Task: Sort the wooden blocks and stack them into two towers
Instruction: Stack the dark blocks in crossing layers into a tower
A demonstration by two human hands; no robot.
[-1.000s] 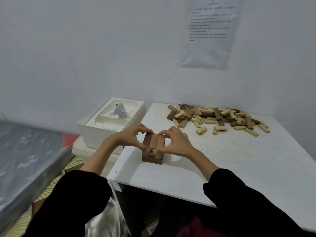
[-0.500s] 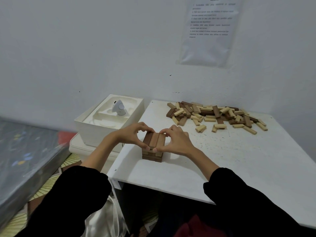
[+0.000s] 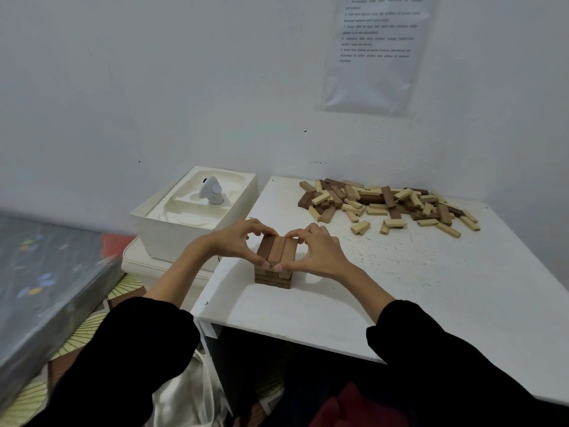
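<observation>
While fingers (image 3: 261,231) clasp it, tower (image 3: 277,251) stands between; upright.

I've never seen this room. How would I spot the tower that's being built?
Find the white table against the wall. Near its front left edge, between the left hand and right hand, stands a short stack of dark brown blocks. Unlike the loose pile of mixed blocks at the back, it is neatly layered and all brown.
</observation>
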